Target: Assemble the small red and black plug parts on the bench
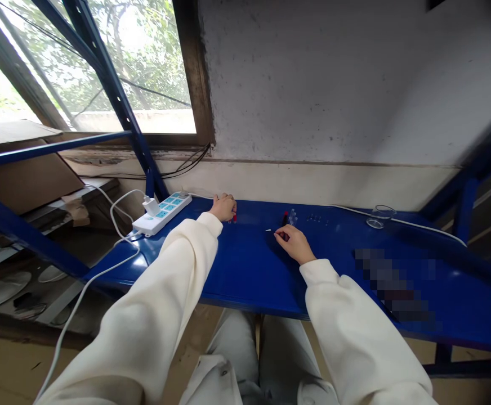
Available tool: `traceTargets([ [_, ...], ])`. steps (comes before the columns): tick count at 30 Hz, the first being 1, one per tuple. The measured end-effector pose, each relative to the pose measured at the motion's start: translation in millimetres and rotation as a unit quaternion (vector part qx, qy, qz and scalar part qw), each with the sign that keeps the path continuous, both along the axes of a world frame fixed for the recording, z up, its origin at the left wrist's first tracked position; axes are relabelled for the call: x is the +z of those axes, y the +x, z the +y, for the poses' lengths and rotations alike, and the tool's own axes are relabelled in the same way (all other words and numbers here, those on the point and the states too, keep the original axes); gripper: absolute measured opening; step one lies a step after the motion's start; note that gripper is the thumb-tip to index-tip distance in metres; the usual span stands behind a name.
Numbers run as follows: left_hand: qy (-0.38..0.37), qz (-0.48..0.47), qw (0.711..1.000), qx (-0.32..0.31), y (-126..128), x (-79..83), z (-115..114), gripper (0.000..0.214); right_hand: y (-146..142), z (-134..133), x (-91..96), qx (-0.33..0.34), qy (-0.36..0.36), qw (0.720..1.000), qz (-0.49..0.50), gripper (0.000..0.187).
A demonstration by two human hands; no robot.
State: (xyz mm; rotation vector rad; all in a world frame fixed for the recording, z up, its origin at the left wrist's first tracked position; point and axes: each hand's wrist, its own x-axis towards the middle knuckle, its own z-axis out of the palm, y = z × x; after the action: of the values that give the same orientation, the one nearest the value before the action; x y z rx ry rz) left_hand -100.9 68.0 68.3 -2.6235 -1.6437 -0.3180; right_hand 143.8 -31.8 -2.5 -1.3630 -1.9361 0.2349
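My left hand [223, 207] reaches to the back of the blue table, its fingers bent down and closed. A small red-topped piece [235, 217] shows right at its fingertips; whether they grip it is hidden. My right hand [294, 243] is low over the middle of the table, thumb and forefinger pinched together. What lies in the pinch is too small to name. Just left of those fingertips is a tiny white pointed piece [268, 230]. Behind the right hand are a dark piece with a red top [285, 215] and several small clear tubes [292, 216].
Tiny clear pieces [314, 218] lie right of the tubes. A clear round container [375, 223] stands farther right near a white cable [423, 226]. A white power strip [163, 214] with a plug is at the left. Blue rack posts [123, 107] flank the table [249, 275].
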Motion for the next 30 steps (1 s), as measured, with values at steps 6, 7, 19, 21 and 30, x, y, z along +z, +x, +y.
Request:
traceTargets([
  [6,-0.006,0.013,1.000,-0.003,0.5,1.6,-1.3,0.006,0.2,-0.2,0.6,-0.001,-0.005,1.000,0.003,0.024],
  [7,-0.006,0.012,1.000,-0.003,0.5,1.8,-1.3,0.006,0.2,-0.2,0.8,0.000,-0.005,1.000,0.003,0.024],
  [19,-0.006,0.036,0.999,0.005,0.3,3.7,-2.5,0.011,0.9,0.5,0.8,0.005,0.017,1.000,0.014,0.023],
  [21,-0.003,0.044,0.999,0.007,-0.4,4.8,-3.0,0.014,1.0,1.3,0.1,0.003,0.024,1.000,0.015,0.022],
  [30,0.138,-0.074,0.985,-0.076,19.7,17.3,-27.4,0.026,2.2,-6.9,11.8,-0.151,0.138,0.977,0.053,0.025],
])
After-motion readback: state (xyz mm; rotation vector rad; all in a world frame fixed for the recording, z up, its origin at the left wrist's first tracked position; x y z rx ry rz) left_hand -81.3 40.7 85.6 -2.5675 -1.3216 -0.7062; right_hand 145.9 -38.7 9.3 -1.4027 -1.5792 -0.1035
